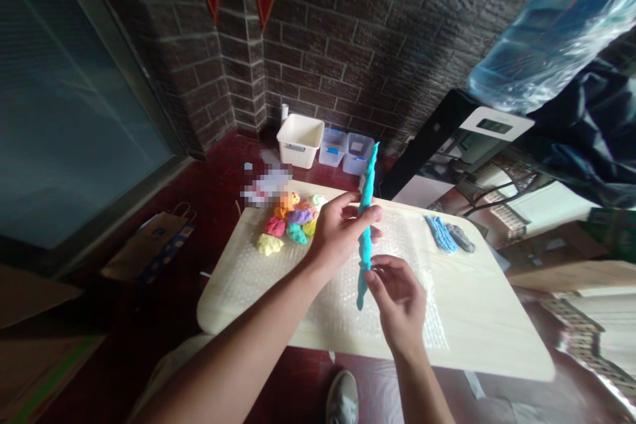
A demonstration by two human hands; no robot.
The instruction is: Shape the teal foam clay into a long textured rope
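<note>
A long, thin turquoise clay roll [368,199] stands nearly upright above the small wooden table [477,318]. My left hand [338,228] pinches it around the middle. My right hand [400,295] holds the lower part between thumb and fingers, and the bottom tip hangs free below. Under both hands a sheet of bubble wrap [342,291] covers the table top. Several coloured clay lumps [291,222] lie at the far left of the table, close to my left hand.
A blue clay strip [440,233] and a grey one [461,237] lie at the table's far right. A white bin [300,139] and clear boxes [346,149] stand by the brick wall. A paper bag [156,238] sits on the floor left. My shoe [342,397] shows below.
</note>
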